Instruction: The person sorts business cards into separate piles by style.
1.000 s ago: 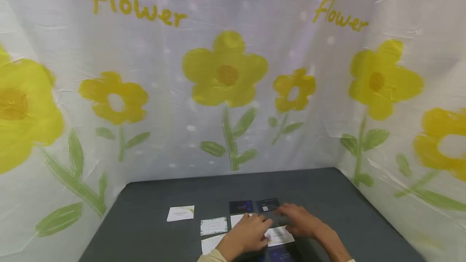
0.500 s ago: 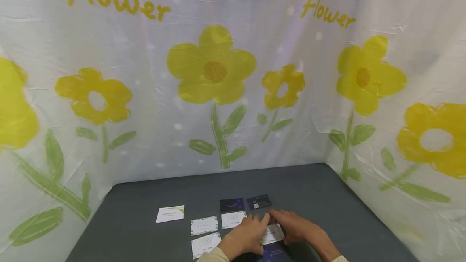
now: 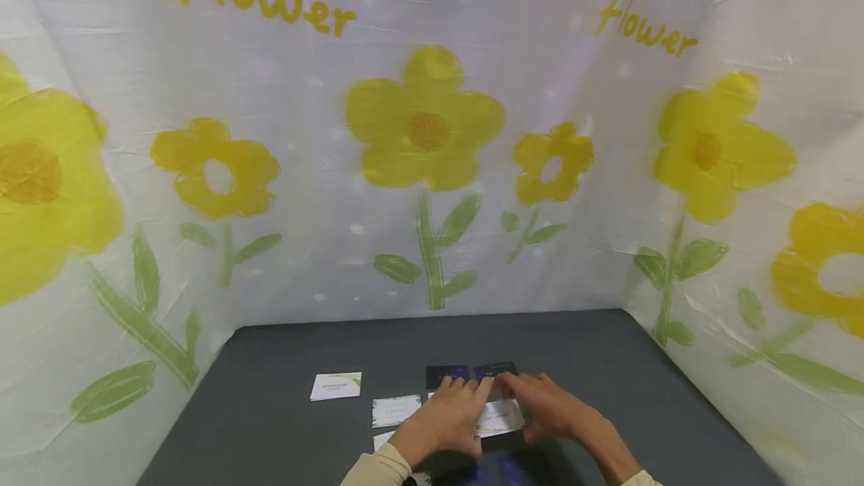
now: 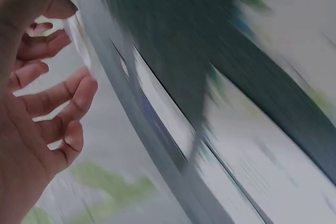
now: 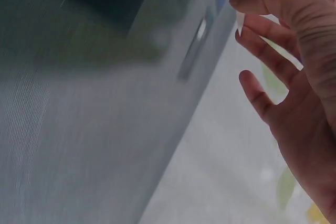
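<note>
A white business card (image 3: 499,418) with faint printed text is held up off the table between my two hands. My left hand (image 3: 445,415) pinches its left edge between thumb and fingers; in the left wrist view the card (image 4: 80,40) appears thin, seen nearly edge-on. On the opposite edge, my right hand (image 3: 550,407) grips it between thumb and fingertips, its little finger free in the right wrist view. Beneath and nearer lie dark blue cards (image 3: 502,467), shadowed and partly cut off. Two more dark cards (image 3: 442,375) lie just beyond the hands, partly covered.
White leaf-bordered cards (image 3: 396,411) lie left of the hands, one largely hidden by the left arm. Farther left sits a white card with a green corner (image 3: 336,386). The grey table (image 3: 283,433) meets a flower-painted curtain (image 3: 324,246) behind and at the sides.
My right hand has come in from the right toward the left hand. The white card, lying under the hands earlier, is now lifted between them. The head view has shifted sideways and back.
</note>
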`<state>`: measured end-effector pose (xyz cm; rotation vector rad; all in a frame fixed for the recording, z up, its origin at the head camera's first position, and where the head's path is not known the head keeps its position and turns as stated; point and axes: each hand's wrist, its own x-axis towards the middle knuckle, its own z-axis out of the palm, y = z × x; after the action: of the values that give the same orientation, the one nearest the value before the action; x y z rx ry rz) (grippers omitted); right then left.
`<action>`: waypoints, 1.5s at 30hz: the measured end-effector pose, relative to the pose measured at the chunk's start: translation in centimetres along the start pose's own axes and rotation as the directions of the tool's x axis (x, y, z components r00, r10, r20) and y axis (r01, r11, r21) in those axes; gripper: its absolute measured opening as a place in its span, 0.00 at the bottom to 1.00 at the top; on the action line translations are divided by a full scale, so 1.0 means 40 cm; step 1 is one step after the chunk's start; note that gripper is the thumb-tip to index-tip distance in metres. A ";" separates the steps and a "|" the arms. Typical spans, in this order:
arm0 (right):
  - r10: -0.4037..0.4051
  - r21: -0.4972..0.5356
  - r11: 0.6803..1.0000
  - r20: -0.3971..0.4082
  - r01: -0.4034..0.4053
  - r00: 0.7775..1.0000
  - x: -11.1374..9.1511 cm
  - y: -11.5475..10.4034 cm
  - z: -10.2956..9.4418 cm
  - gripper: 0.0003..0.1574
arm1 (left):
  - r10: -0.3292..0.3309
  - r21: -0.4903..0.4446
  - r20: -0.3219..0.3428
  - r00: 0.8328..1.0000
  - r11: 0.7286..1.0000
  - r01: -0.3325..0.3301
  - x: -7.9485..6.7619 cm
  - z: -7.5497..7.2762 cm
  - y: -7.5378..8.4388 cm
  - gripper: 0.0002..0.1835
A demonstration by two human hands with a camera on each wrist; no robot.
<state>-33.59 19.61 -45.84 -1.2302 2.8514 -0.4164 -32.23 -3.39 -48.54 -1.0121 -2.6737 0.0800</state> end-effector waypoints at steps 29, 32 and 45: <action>0.039 0.033 0.999 -0.057 -0.037 0.998 0.351 -0.124 0.193 0.42 | -0.088 -0.246 0.109 0.990 0.963 0.113 -0.167 0.104 -0.397 0.38; 0.060 0.064 0.996 -0.016 -0.059 0.998 0.325 -0.115 0.211 0.37 | -0.061 -0.367 0.163 0.985 0.923 0.118 -0.162 0.115 -0.385 0.36; 0.114 0.203 0.973 0.006 -0.112 0.994 0.241 -0.092 0.194 0.41 | -0.052 -0.345 0.170 0.984 0.932 0.108 -0.145 0.106 -0.355 0.27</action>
<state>-36.76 8.45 -51.48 -1.0282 2.7811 -0.6875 -38.36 -17.69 -51.89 -1.0305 -2.9398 -0.3670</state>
